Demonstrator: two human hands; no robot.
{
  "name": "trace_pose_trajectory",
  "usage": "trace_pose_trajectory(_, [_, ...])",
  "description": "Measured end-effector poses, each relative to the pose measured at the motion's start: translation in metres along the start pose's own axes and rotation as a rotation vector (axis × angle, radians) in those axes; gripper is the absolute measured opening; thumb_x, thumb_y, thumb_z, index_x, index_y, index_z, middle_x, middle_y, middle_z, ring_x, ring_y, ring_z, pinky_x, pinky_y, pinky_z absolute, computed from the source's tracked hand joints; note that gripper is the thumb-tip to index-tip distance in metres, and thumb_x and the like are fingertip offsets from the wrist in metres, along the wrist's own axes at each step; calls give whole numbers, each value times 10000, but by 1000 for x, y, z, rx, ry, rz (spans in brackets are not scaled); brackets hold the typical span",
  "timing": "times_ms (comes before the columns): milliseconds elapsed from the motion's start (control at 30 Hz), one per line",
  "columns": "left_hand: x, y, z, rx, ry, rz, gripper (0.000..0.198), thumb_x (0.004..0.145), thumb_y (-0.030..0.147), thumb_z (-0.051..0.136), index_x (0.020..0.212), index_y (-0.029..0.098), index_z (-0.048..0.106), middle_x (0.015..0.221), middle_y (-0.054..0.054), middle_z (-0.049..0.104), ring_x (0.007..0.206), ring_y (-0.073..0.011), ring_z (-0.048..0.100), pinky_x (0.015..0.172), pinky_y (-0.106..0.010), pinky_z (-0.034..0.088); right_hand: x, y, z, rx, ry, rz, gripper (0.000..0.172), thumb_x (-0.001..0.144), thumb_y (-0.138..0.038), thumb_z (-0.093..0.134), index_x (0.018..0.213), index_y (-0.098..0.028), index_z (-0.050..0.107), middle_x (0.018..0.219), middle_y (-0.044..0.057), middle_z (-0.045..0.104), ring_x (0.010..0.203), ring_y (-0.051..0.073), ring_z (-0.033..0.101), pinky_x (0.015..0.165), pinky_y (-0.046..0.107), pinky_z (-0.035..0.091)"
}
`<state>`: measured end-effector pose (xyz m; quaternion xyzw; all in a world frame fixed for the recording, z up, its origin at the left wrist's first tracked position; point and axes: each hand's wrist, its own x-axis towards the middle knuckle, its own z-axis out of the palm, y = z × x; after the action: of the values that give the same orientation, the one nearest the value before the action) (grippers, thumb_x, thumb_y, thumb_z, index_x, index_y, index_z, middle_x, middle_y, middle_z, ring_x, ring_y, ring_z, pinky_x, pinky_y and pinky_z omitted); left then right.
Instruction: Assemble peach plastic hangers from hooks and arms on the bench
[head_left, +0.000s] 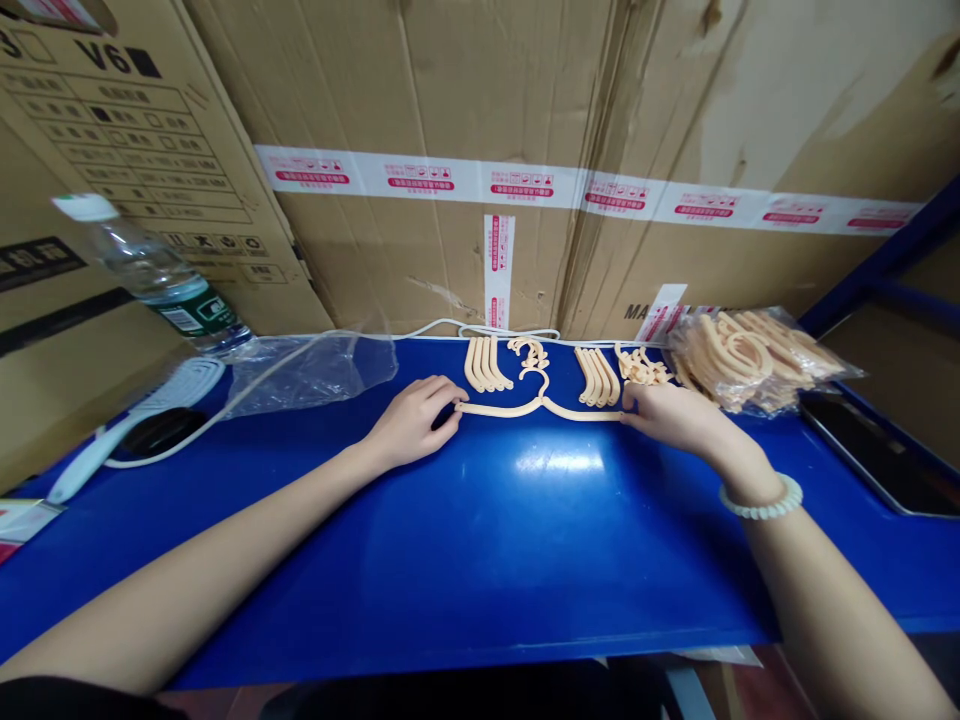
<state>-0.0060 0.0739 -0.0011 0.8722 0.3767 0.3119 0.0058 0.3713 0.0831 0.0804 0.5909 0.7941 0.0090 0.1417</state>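
A beige plastic clothes hanger (577,411) lies flat on the blue table, its hook pointing to the back. My left hand (417,420) pinches the tip of its left arm between thumb and fingers. At the opposite tip, my right hand (670,416) grips the right arm, a bracelet round that wrist. Just behind the hanger are a row of loose left hanger arms (486,364), a small group of hooks (529,352), and a row of right hanger arms (597,377). Beside my right hand sits a pile of small beige pieces (639,364).
A clear bag of beige hanger parts (754,355) and a dark phone (885,455) are at the right. Leftward stand a water bottle (169,285), a hairbrush (176,385), a dark oval object (165,431), a white cable and a plastic bag (319,372). Cardboard boxes (420,260) wall the back.
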Motion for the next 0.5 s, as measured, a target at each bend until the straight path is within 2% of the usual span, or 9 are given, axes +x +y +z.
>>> trace_pose_trajectory(500, [0, -2, 1, 7, 13, 38, 140, 968, 181, 511, 963, 176, 651, 954, -71, 702, 880, -219, 655, 788, -369, 476, 2, -18, 0, -80, 50, 67, 168, 945, -312, 546, 932, -215, 682, 912, 112, 741, 845, 292, 707, 617, 308, 416])
